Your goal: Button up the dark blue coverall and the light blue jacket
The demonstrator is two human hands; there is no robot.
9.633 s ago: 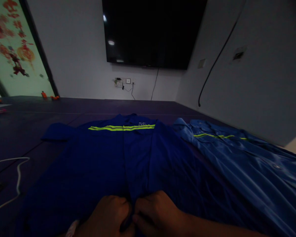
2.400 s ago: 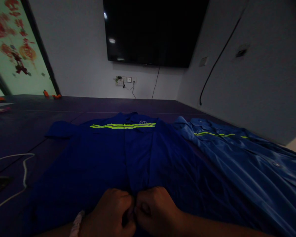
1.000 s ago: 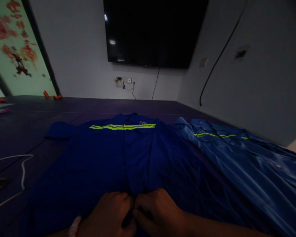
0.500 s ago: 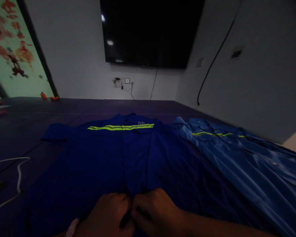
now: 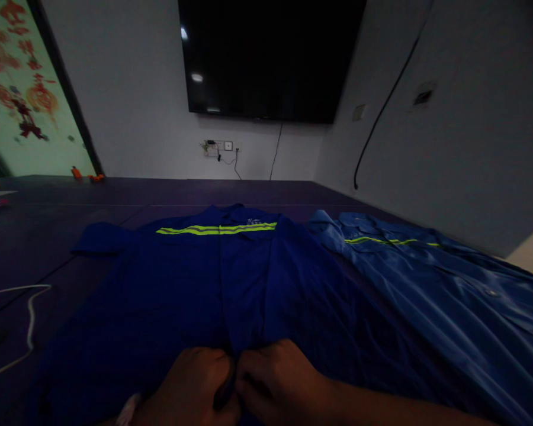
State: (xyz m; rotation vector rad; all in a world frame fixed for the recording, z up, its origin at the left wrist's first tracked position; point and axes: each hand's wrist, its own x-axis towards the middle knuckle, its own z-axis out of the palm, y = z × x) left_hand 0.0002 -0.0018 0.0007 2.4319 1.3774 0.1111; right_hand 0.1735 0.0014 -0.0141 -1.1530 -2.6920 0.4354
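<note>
A dark blue work shirt (image 5: 173, 284) with a yellow-green reflective stripe across its chest lies spread out in front of me. Near the lower end of its front opening, my left hand (image 5: 199, 381) is closed on the cloth. Close beside it, my right hand (image 5: 282, 378) also pinches the front edge, thumb against the curled fingers. The two hands nearly touch at the knuckles. Whatever small part of the edge lies between the fingertips is hidden. A pale band circles my left wrist.
To the right lies a lighter blue work shirt (image 5: 395, 266) with a similar stripe. A white cable (image 5: 31, 313) curves over the dark purple surface (image 5: 71, 204) at left. Small orange objects (image 5: 89, 175) stand at the far left. A large black screen (image 5: 270, 59) hangs on the wall.
Both hands keep their grip on the shirt front, almost unmoved. The whole view has shifted very slightly.
</note>
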